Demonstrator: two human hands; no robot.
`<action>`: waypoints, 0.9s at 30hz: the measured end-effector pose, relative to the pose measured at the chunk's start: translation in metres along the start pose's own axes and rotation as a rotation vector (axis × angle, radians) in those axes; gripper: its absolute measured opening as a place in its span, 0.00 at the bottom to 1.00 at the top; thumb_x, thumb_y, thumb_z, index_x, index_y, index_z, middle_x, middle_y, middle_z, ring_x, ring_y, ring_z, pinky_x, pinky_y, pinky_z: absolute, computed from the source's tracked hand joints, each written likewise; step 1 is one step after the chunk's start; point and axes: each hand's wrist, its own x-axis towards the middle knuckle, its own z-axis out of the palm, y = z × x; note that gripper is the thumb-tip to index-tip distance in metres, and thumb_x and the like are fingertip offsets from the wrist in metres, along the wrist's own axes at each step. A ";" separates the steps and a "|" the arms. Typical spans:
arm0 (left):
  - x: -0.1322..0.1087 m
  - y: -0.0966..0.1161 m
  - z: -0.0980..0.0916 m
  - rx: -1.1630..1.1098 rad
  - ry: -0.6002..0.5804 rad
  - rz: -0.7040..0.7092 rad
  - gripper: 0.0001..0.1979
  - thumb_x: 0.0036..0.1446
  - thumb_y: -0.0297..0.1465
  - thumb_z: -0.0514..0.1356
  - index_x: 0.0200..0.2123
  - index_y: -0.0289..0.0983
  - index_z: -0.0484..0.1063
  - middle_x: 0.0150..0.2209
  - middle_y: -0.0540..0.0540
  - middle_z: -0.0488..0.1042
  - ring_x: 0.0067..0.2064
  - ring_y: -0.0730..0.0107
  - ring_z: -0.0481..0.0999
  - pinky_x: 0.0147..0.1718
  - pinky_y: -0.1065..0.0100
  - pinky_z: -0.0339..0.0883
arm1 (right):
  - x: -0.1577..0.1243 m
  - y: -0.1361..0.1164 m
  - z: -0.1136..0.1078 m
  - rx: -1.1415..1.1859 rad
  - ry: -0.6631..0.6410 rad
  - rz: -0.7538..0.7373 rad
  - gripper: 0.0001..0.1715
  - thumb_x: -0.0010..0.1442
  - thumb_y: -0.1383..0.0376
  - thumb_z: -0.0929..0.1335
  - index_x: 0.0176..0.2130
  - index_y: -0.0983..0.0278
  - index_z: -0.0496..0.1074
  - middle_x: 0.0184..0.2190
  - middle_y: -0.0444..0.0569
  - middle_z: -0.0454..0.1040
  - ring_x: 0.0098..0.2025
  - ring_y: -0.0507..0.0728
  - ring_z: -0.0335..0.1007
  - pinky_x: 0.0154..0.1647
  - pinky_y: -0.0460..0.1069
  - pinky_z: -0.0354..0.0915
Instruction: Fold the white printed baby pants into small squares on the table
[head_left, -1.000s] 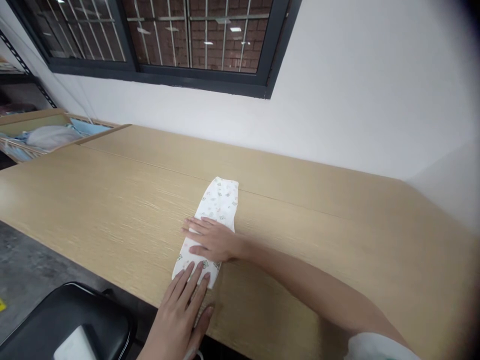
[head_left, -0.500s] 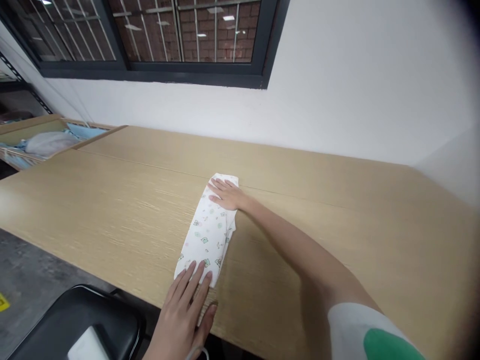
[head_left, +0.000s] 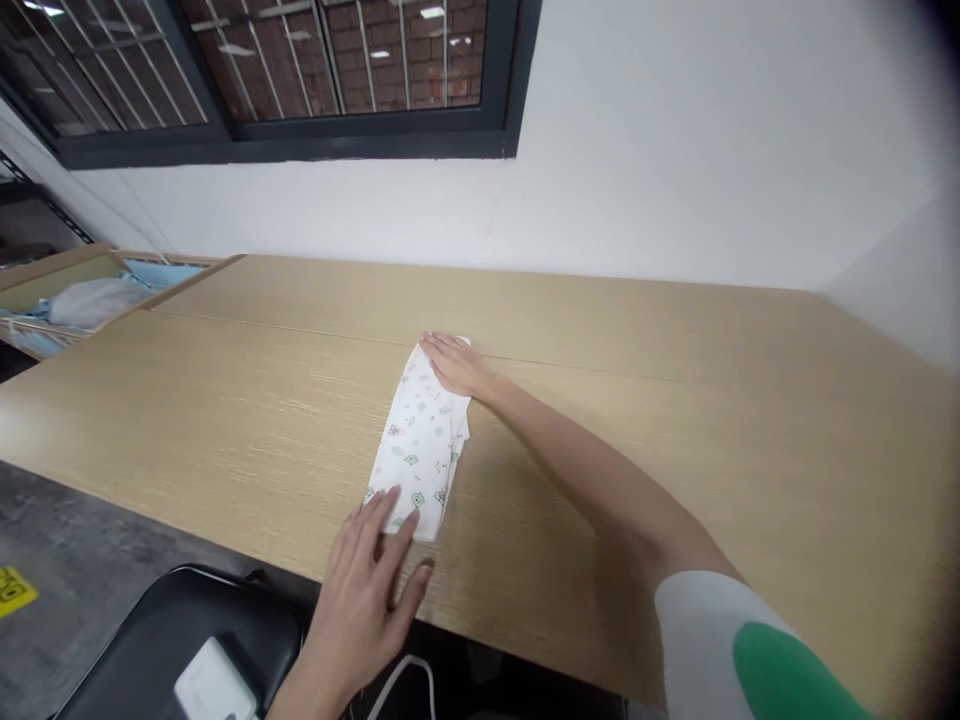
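A folded white cloth garment [head_left: 420, 430] with small green prints lies lengthwise on the wooden table; its exact kind does not show. Over its far end lies my right hand [head_left: 454, 365], fingers stretched out side by side towards the top edge and touching the fabric. At the near end, my left hand [head_left: 367, 580] is open with spread fingers, the fingertips resting on the garment's lower edge and the thumb apart from it. Along the garment's right side, a lower layer sticks out a little from under the top one.
The light wooden table [head_left: 225, 400] runs back to a white wall below a barred window [head_left: 337, 60]. At far left stands a wooden-edged bin [head_left: 97, 300] with bagged and blue material. A black chair [head_left: 180, 640] holding a white device [head_left: 214, 680] is at the front left.
My right hand has slid slightly towards the garment's far edge, its fingers now closer together. My left-hand fingers have shifted a little at the near end. The camera view has shifted slightly.
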 end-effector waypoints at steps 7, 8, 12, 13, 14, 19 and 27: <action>-0.007 -0.026 0.000 -0.099 0.012 0.106 0.25 0.64 0.35 0.60 0.64 0.41 0.64 0.63 0.44 0.70 0.65 0.58 0.69 0.61 0.48 0.75 | -0.093 -0.104 -0.049 0.266 -0.028 -0.279 0.17 0.72 0.62 0.60 0.51 0.68 0.72 0.47 0.57 0.74 0.48 0.60 0.68 0.52 0.57 0.65; -0.009 -0.025 -0.001 -0.102 0.004 0.121 0.26 0.64 0.35 0.61 0.64 0.41 0.63 0.63 0.44 0.69 0.65 0.57 0.68 0.60 0.49 0.75 | -0.109 -0.117 -0.055 0.293 -0.093 -0.300 0.16 0.72 0.60 0.61 0.48 0.67 0.73 0.44 0.55 0.74 0.44 0.58 0.67 0.49 0.56 0.65; -0.015 -0.021 -0.015 -0.122 -0.072 0.218 0.30 0.63 0.42 0.62 0.66 0.43 0.61 0.62 0.44 0.70 0.62 0.57 0.71 0.56 0.54 0.78 | -0.164 -0.155 -0.074 0.271 -0.258 -0.312 0.24 0.68 0.48 0.65 0.41 0.67 0.73 0.38 0.53 0.72 0.41 0.58 0.64 0.48 0.54 0.64; -0.016 -0.021 -0.019 -0.129 -0.096 0.247 0.30 0.63 0.42 0.62 0.66 0.45 0.61 0.61 0.44 0.71 0.60 0.58 0.72 0.55 0.55 0.79 | -0.174 -0.160 -0.076 0.250 -0.265 -0.306 0.27 0.67 0.45 0.66 0.42 0.67 0.73 0.39 0.54 0.72 0.42 0.59 0.64 0.48 0.55 0.64; -0.016 -0.021 -0.024 -0.141 -0.117 0.273 0.29 0.64 0.40 0.61 0.66 0.46 0.61 0.59 0.45 0.72 0.58 0.60 0.74 0.54 0.57 0.79 | -0.184 -0.165 -0.077 0.231 -0.266 -0.299 0.30 0.65 0.43 0.66 0.43 0.67 0.73 0.40 0.55 0.72 0.43 0.60 0.64 0.47 0.55 0.64; -0.020 -0.020 -0.042 -0.318 -0.271 0.320 0.25 0.67 0.26 0.55 0.64 0.53 0.64 0.53 0.51 0.77 0.54 0.71 0.77 0.51 0.70 0.81 | -0.214 -0.182 -0.084 0.202 -0.311 -0.287 0.17 0.66 0.53 0.68 0.45 0.65 0.73 0.43 0.56 0.73 0.43 0.61 0.66 0.47 0.56 0.66; 0.007 -0.001 -0.064 -0.745 -0.384 0.163 0.13 0.63 0.28 0.63 0.45 0.53 0.79 0.45 0.55 0.81 0.43 0.79 0.82 0.43 0.80 0.82 | -0.208 -0.182 -0.144 0.448 -0.562 -0.322 0.12 0.59 0.68 0.66 0.42 0.58 0.77 0.36 0.52 0.77 0.39 0.60 0.74 0.46 0.52 0.70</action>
